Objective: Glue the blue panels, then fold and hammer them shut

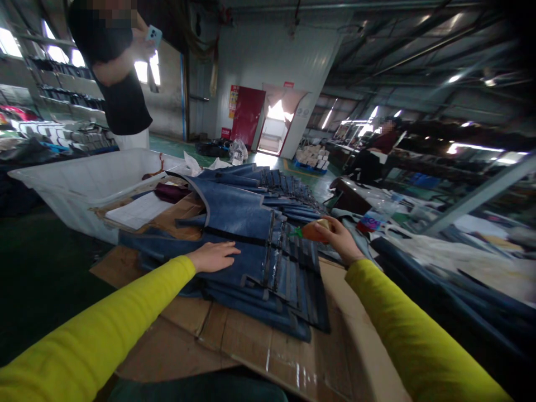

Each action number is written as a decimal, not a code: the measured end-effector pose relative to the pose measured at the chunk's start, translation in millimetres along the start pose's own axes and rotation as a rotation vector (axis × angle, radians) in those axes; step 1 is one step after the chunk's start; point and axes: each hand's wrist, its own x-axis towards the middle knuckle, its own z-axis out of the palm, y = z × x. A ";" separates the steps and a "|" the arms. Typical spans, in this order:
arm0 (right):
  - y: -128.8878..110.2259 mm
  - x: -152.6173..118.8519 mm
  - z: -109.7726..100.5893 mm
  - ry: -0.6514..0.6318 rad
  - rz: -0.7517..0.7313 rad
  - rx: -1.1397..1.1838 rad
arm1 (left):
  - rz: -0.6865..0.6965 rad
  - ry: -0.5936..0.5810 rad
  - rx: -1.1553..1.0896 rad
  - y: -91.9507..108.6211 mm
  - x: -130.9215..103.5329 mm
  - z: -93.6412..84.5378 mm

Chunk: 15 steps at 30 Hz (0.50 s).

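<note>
My left hand [215,257] lies flat, fingers stretched out, on the top piece of a stack of dark blue cut panels [238,212]. The panels are fanned out, with dark and shiny wet-looking strips along their right edges. My right hand [341,240] is closed around a small orange squeeze bottle [315,231] with a green nozzle. The nozzle points left, over the shiny edges of the panels. Part of the bottle is hidden behind my fingers.
Cardboard [268,352] lies under the panels. A white plastic bin [75,178] stands at the left, a person [121,72] with a phone behind it. More blue panels [288,187] lie beyond the stack. Dark rolled material [419,285] is at the right. Another person [377,151] is farther back.
</note>
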 end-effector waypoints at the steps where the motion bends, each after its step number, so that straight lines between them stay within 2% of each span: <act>1: -2.9 -5.2 -3.4 -0.052 0.045 0.025 | 0.000 0.000 0.003 0.2 -0.1 -0.2; 4: -13.0 -20.6 -13.8 -0.195 0.166 0.113 | 0.001 0.002 0.008 0.7 -0.1 -0.6; 7: -20.2 -30.1 -19.6 -0.250 0.194 0.147 | -0.001 0.001 0.002 1.8 0.2 -1.1; 10: -19.0 -31.5 -17.8 -0.237 0.202 0.157 | -0.012 0.000 -0.001 2.8 -0.1 -1.7; 15: -8.4 -29.6 -10.4 -0.138 0.180 0.163 | -0.009 -0.007 0.002 2.1 -1.6 -2.2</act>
